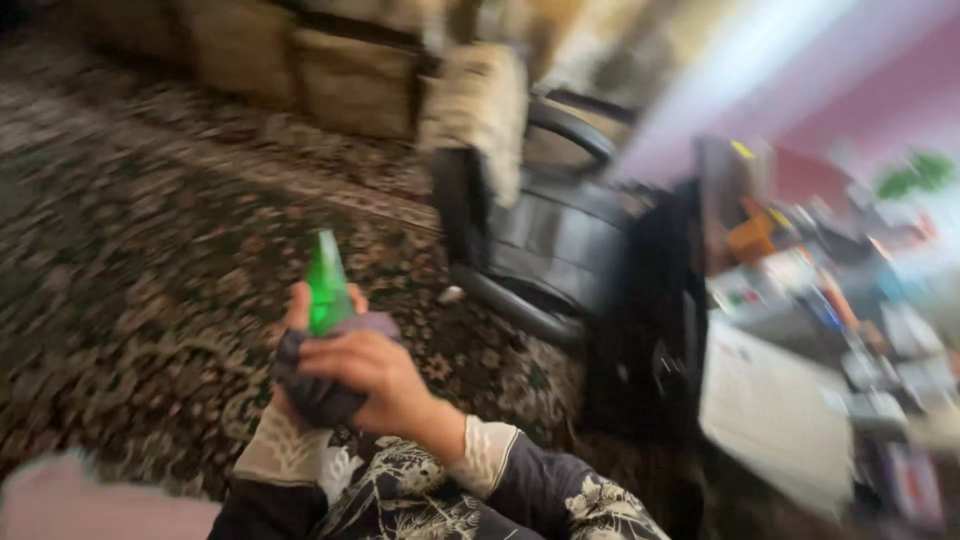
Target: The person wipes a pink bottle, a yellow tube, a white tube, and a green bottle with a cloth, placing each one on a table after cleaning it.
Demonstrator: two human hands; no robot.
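— What have you got in your hands?

— My right hand (375, 375) has its fingers wrapped over a dark cloth (315, 395), and a green pointed bottle (326, 283) sticks up out of the bundle, just above my knuckles. My left hand (297, 335) sits behind it; only the thumb and a bit of palm show, pressed against the bottle and cloth, so I cannot tell how its fingers are set.

— Where is all that?

— Held in front of my chest, over the patterned carpet (150, 230). A black office chair (545, 240) stands to the right, and beyond it a cluttered bench (780, 410), all blurred.
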